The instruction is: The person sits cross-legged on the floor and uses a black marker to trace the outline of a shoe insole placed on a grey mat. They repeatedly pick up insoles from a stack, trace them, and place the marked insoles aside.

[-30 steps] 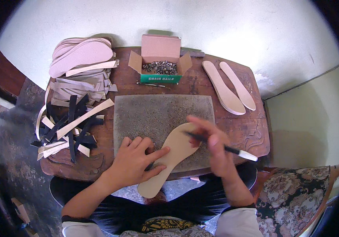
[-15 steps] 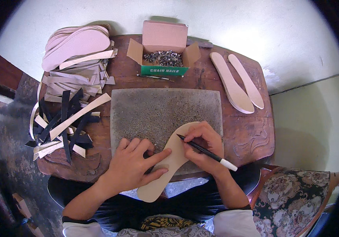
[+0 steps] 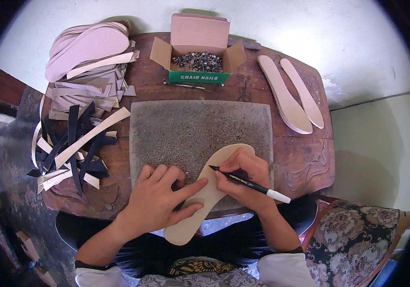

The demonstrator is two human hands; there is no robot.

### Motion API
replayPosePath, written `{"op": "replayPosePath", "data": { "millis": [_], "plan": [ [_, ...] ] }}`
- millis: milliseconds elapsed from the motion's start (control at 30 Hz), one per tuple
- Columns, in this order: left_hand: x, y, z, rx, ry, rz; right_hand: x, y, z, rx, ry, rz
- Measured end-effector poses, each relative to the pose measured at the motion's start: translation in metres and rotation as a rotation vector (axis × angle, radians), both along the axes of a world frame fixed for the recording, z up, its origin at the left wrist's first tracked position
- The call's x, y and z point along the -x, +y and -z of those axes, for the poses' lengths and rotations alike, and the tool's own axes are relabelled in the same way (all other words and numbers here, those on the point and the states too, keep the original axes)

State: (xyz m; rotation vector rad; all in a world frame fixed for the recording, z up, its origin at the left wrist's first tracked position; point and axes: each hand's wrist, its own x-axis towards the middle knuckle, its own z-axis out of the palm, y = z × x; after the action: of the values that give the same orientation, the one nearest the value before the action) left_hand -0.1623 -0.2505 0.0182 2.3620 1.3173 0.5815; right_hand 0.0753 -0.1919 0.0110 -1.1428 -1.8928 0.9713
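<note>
Down at the near edge of the wooden table [image 3: 310, 158], the left hand [image 3: 159, 198] lies flat with fingers spread, pressing a tan insole [image 3: 214, 191] onto the grey mat [image 3: 190, 129]. Beside it the right hand [image 3: 243, 179] is clamped on a black pen [image 3: 250, 182], tip touching the insole

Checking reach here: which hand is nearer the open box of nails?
Right. The right hand lies almost straight below the box of nails; the left hand sits lower and farther left.
</note>
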Motion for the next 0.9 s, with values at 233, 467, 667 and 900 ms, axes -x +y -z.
{"op": "replayPosePath", "data": {
  "millis": [233, 467, 667, 900],
  "plan": [
    [-0.0004, -0.0003, -0.0010, 0.008, -0.002, -0.011, 0.0037, 0.0006, -0.0044, -0.003, 0.001, 0.009],
    [0.0000, 0.0000, -0.0026, 0.001, -0.002, -0.010, 0.0025, 0.0024, -0.0033, -0.046, -0.023, -0.004],
    [-0.0001, -0.0007, -0.0021, 0.003, 0.006, -0.012, 0.0033, 0.0021, -0.0036, -0.039, -0.017, 0.001],
    [-0.0003, -0.0003, -0.0029, 0.008, 0.003, -0.012, 0.0033, 0.0017, -0.0039, -0.027, -0.010, -0.001]
  ]
}}
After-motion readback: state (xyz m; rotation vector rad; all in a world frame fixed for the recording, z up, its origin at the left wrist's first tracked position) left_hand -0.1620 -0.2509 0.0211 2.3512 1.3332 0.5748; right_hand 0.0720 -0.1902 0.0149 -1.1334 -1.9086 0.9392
